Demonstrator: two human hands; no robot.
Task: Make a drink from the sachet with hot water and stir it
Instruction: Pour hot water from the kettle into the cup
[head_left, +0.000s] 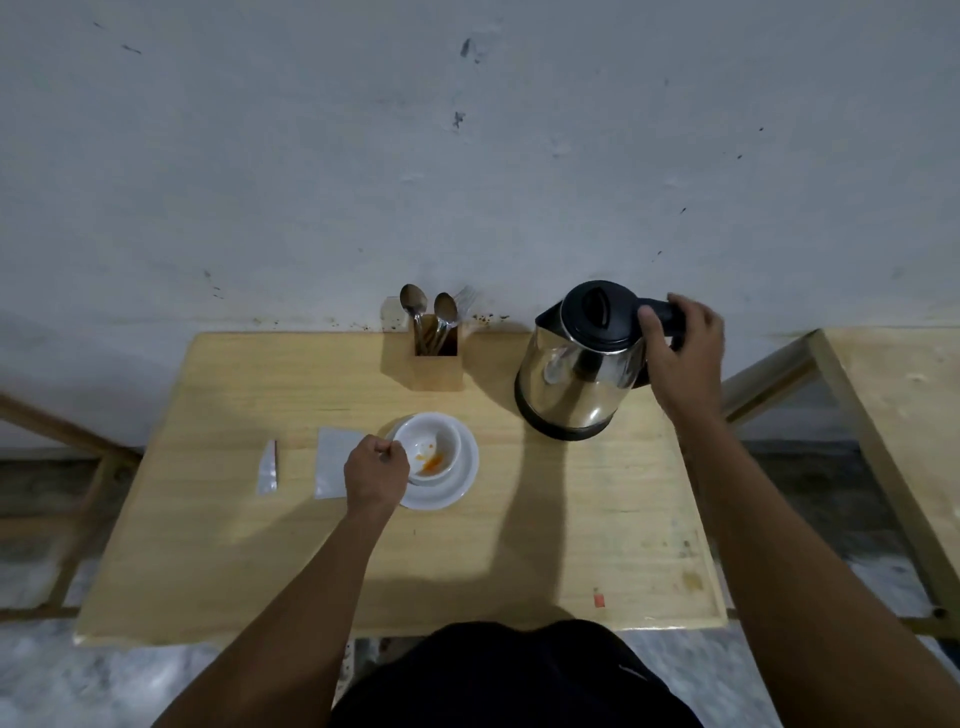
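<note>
A white cup (434, 447) with orange powder at its bottom stands on a white saucer (457, 486) in the middle of the wooden table (571, 545). My left hand (376, 470) is closed on the cup's left side, at its handle. A steel kettle (576, 374) with a black lid stands at the back right of the table, and my right hand (680, 353) grips its black handle. The opened white sachet (332, 462) lies flat just left of my left hand, and its torn-off strip (268, 467) lies further left.
A wooden holder (436, 358) with two spoons and a fork stands at the back of the table against the wall. A second wooden table (893, 415) stands to the right, and a wooden frame (67, 431) to the left.
</note>
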